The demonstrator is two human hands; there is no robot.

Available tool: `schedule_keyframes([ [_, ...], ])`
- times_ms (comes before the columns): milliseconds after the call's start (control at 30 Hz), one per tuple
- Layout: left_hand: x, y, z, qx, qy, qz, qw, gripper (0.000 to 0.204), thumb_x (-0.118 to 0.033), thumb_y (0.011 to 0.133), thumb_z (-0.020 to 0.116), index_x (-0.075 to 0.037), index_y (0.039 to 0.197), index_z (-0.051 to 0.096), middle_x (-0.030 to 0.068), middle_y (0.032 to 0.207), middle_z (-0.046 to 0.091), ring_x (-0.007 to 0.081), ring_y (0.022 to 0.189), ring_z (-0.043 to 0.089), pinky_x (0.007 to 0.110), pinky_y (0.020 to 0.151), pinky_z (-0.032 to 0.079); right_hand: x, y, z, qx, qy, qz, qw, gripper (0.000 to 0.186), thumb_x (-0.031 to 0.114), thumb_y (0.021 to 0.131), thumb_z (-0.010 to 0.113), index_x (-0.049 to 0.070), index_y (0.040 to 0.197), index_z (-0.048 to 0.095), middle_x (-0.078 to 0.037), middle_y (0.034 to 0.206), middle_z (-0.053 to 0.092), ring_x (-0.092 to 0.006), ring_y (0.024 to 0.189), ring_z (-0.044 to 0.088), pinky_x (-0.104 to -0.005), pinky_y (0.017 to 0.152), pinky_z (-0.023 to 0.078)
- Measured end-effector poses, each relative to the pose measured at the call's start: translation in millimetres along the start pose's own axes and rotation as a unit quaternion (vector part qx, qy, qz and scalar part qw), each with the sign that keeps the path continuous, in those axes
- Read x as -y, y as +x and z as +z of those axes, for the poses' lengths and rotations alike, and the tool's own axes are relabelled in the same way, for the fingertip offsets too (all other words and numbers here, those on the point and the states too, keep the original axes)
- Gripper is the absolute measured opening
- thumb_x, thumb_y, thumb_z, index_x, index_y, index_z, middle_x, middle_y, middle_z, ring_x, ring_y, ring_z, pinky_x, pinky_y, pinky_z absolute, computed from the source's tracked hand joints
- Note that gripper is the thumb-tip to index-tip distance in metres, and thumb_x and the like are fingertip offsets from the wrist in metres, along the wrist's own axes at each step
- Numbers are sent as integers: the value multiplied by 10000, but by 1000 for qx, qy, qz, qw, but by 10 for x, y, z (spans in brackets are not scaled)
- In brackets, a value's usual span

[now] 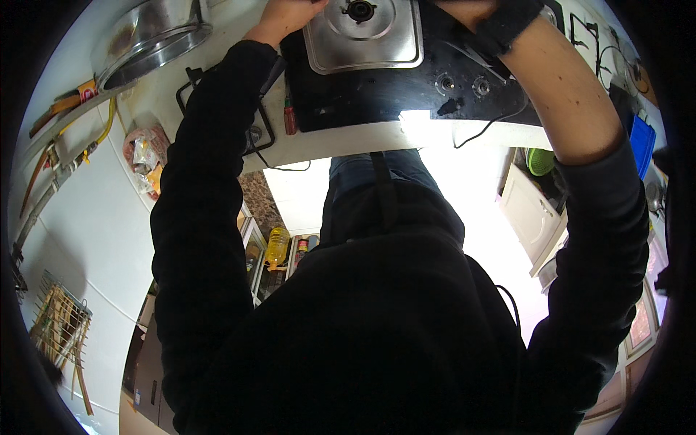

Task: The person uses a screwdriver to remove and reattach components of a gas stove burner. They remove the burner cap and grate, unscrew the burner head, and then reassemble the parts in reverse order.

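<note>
A black gas cooktop (pixel 348 101) lies in front of me, with a square stainless-steel plate (pixel 366 54) and a round burner (pixel 359 10) in its middle. My left hand (pixel 290 16) reaches the upper edge of the view beside the plate's left side; its fingers are mostly cut off. My right hand (pixel 464 7) lies at the upper edge, right of the plate, its fingers out of the picture. Bare control stems (pixel 447 85) stand at the cooktop's front right. A small red tube (pixel 290 118) lies at its left edge.
One black pan grate (pixel 267 134) leans over the counter edge under my left arm; another grate (pixel 583 35) is at the far right. A large steel pot (pixel 148 43) stands at the far left. Below, a cabinet door (pixel 533 214) hangs open, and an oil bottle (pixel 276 248) stands in a drawer.
</note>
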State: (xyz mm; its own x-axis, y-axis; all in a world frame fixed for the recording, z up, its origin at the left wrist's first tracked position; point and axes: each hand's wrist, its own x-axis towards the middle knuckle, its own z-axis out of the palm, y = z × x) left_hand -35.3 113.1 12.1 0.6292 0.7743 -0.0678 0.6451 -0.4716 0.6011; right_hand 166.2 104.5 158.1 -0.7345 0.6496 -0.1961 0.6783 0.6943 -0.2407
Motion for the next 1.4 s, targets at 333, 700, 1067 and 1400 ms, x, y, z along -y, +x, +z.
schedule_keyframes([
  [333,-379,-76,-39,-116,-176,62,976,396,-246,862,788,-19,1158,655,179,977,710,379,919,691,421,810,549,293,-77,-17,-16,-67,170,983,459,454,951,625,2,970,705,-215,913,735,-393,866,727,-469,780,583],
  [700,-347,61,-91,-10,-233,24,972,198,-127,896,732,-7,1020,635,130,828,678,225,726,637,365,679,509,148,-157,-189,-37,-39,-26,998,236,87,873,624,6,1095,627,-210,1110,652,-378,980,692,-445,862,564],
  [1067,148,-183,331,-43,-91,-50,994,188,-191,894,697,-37,1002,714,172,953,714,378,893,689,478,790,546,233,-317,-189,-54,-61,-3,997,182,145,913,587,16,1038,617,-186,1056,639,-369,911,688,-439,843,564],
  [1400,221,11,563,-74,-37,54,995,147,-200,867,721,-79,946,692,135,940,682,357,920,672,464,797,538,276,-439,-63,-57,-103,-48,992,212,106,881,639,21,1069,590,-159,1121,569,-337,1111,570,-398,979,493],
])
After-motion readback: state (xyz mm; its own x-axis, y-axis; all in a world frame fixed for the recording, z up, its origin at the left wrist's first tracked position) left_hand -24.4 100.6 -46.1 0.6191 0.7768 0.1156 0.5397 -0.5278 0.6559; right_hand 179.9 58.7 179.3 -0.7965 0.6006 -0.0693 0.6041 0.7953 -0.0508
